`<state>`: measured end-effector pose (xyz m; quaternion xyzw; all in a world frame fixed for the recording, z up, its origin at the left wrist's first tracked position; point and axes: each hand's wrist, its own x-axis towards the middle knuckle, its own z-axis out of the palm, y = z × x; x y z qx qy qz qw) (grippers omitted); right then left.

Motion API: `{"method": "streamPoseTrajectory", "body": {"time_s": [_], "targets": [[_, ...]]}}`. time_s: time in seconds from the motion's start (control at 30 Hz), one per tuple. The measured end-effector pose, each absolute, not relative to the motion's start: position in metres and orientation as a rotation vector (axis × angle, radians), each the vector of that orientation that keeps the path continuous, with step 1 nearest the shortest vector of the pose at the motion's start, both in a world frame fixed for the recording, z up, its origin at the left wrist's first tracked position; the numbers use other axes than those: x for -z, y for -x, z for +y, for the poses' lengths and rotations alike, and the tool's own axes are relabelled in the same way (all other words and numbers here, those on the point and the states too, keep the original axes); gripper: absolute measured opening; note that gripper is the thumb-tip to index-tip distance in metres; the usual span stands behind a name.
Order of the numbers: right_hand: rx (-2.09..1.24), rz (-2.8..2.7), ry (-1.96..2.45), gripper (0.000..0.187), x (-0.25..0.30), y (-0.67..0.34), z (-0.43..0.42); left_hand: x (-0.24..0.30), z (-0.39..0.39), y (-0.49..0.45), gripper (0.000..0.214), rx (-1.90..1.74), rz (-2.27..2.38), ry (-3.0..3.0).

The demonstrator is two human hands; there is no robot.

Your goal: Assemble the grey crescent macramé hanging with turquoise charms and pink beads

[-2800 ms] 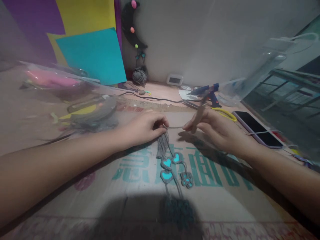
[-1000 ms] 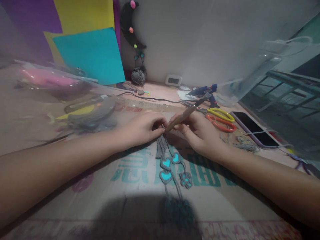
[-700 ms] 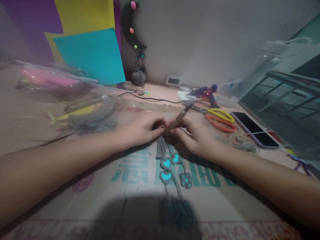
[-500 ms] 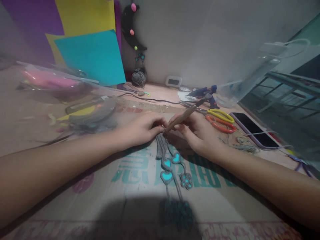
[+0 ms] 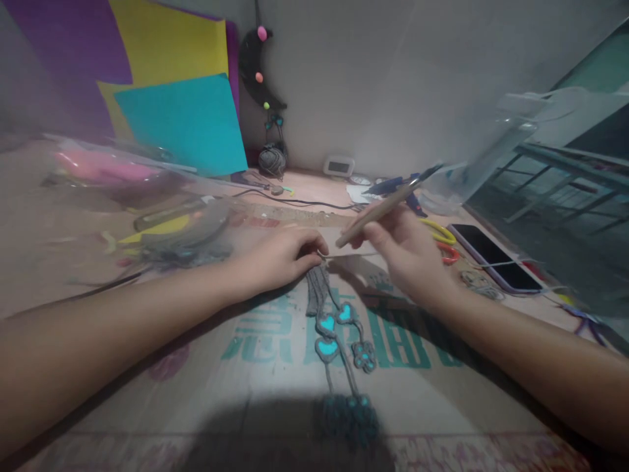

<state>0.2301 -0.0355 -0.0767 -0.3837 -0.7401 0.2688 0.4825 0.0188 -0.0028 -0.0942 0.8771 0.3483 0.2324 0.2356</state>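
Grey cord (image 5: 351,255) between hands (image 5: 285,259) (image 5: 417,255), turquoise hearts (image 5: 327,323) nearer camera.

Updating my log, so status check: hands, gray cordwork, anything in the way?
Left hand pinching top of gray cordwork. Right hand gripping slim tool; thin strand stretched between hands. Scissors beyond right hand, partly hidden, not between hands.

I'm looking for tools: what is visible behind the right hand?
Behind the right hand, a yellow handle and an orange handle show, with a blue glue gun farther back. The hand covers where the handles lead.
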Motion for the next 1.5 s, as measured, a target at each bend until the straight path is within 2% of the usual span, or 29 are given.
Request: {"method": "streamPoseTrajectory", "body": {"time_s": [0.13,0.3,0.47,0.6,0.7,0.87,1.03,1.23,1.5], "targets": [[-0.662,-1.59,0.921,0.018,0.045,-0.245,-0.035,0.093,-0.002,-0.016,0.015,-0.615,0.979,-2.42],[-0.778,-1.647,0.94,0.02,0.023,-0.26,-0.037,0.082,0.0,-0.005,0.024,-0.577,1.049,-2.353],[-0.975,-1.623,0.895,0.022,0.017,-0.254,-0.043,0.042,-0.009,-0.001,0.032,-0.646,1.067,-2.478],[-1.124,-1.564,0.772,0.028,0.004,-0.237,-0.055,0.003,-0.033,-0.012,0.042,-0.815,0.863,-2.502],[-1.157,-1.555,0.708,0.033,-0.003,-0.225,-0.063,-0.012,-0.053,-0.024,0.038,-0.856,0.764,-2.513],[-1.151,-1.531,0.614,0.032,-0.015,-0.224,-0.058,-0.009,-0.06,-0.022,0.028,-0.948,0.951,-2.523],[-1.175,-1.426,0.687,0.026,-0.024,-0.23,-0.036,0.002,-0.049,-0.005,0.033,-1.022,0.971,-2.463],[-1.261,-1.539,0.657,0.04,-0.005,-0.213,-0.04,0.003,-0.053,-0.007,0.025,-1.064,0.873,-2.703],[-1.218,-1.564,0.619,0.044,-0.002,-0.21,-0.049,-0.001,-0.06,-0.006,0.027,-1.069,0.908,-2.836]]}}
